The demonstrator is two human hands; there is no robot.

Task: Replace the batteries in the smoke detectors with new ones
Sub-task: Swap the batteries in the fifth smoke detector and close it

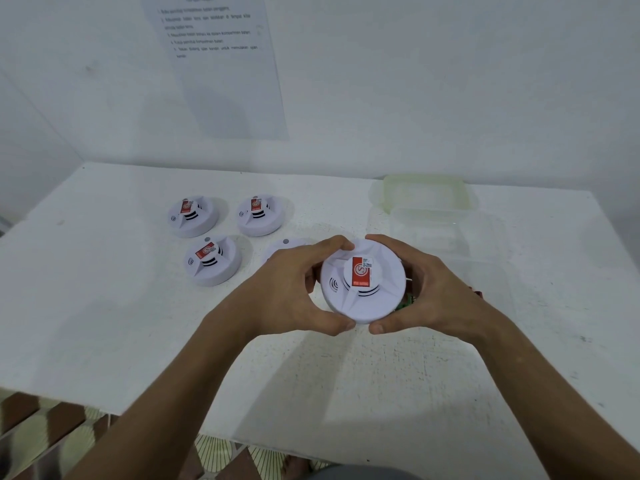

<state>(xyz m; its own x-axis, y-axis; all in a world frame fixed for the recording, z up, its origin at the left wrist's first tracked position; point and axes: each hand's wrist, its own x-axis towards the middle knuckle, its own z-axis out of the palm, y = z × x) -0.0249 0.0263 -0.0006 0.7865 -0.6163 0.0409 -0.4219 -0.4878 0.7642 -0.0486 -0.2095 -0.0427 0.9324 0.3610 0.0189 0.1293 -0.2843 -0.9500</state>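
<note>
A round white smoke detector (363,282) with a red label is held above the white table (104,306). My left hand (294,289) grips its left rim and my right hand (429,289) grips its right rim, thumbs under the near edge. A bit of green circuit board (408,301) shows at its right side. Three more detectors stand at the back left (193,215), back middle (260,213) and front left (212,259). A fourth white detector (287,247) is mostly hidden behind my left hand.
A clear plastic container (450,233) and a pale green lid (426,192) lie at the back right of the table. A printed instruction sheet (221,64) hangs on the wall. The table's near edge runs above a patterned floor (69,438).
</note>
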